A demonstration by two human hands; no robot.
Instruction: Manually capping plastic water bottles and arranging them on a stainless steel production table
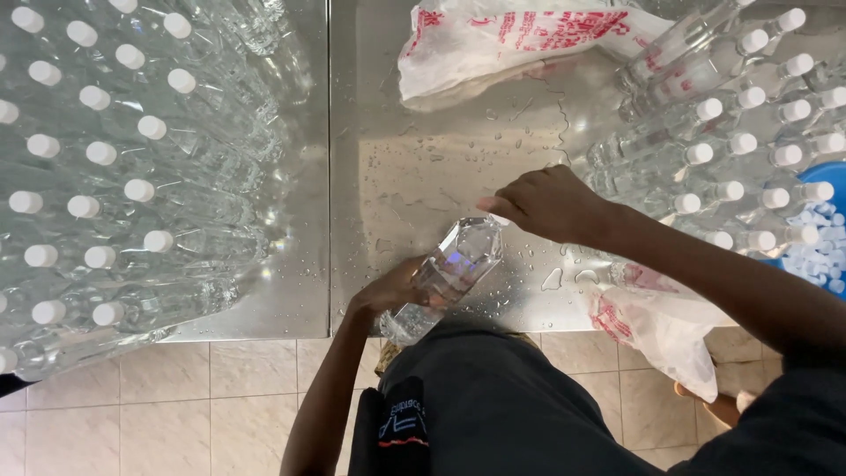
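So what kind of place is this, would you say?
Probably a small bottling or packing spot. A wet metal table holds rows of capped clear bottles, with more stacked bottles and a blue tub of loose white caps at the right. The left hand holds one clear bottle while the right hand grips its top.

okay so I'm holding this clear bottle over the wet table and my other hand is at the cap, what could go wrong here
The steel table is dotted with water drops, so the clear bottle may be slick and could slip from your left hand while your right hand works at its top. The bottle also hangs at the table's front edge, so a slip could send it to the tiled floor. Your right forearm passes near the capped bottles and might knock them.
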